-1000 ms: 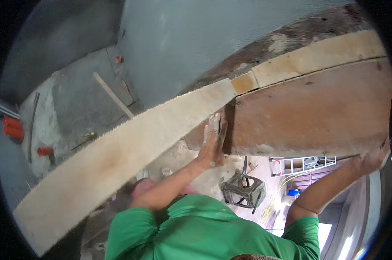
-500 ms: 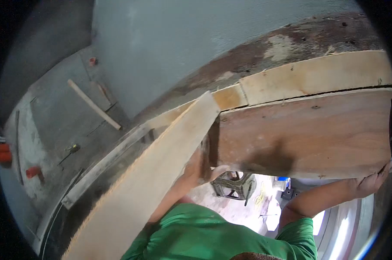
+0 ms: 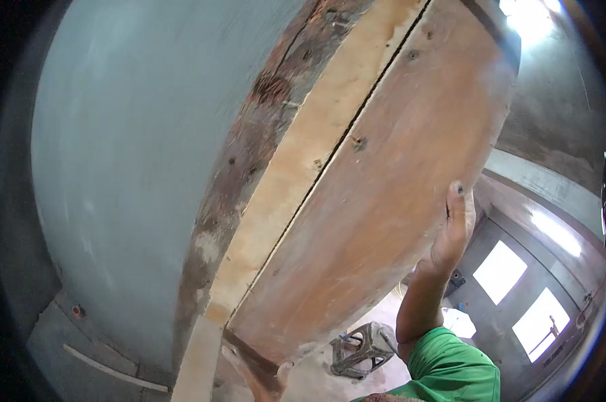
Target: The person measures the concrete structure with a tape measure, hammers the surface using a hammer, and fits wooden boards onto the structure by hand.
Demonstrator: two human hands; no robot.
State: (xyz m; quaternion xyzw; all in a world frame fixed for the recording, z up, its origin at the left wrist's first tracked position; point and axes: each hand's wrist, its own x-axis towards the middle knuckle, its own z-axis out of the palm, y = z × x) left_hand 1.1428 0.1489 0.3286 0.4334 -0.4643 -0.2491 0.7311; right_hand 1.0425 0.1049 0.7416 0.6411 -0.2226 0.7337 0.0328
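Note:
My right hand [image 3: 455, 231] grips the lower edge of the wide brown wooden board [image 3: 376, 181], its thumb lying on the board's face. At the board's lower left end my left hand [image 3: 259, 375] is beside the dark end edge, with its thumb and fingers apart around that corner. A narrow pale plywood strip [image 3: 316, 154] runs along the board's upper edge, with a dark gap between them. Another pale strip [image 3: 197, 358] continues downward, close to my left hand. The hidden undersides of both hands cannot be seen.
A grey plastered surface [image 3: 135, 154] fills the left, bordered by rough stained wood [image 3: 249, 147]. Below the board stands a dark stool [image 3: 363, 350]. A thin wooden stick [image 3: 115, 368] lies at the lower left. Bright window openings [image 3: 500, 271] show at the right.
The view has turned and shifted toward the brown board. The long pale strip has swung lower and mostly left view. My right hand now shows with its thumb on the board's face.

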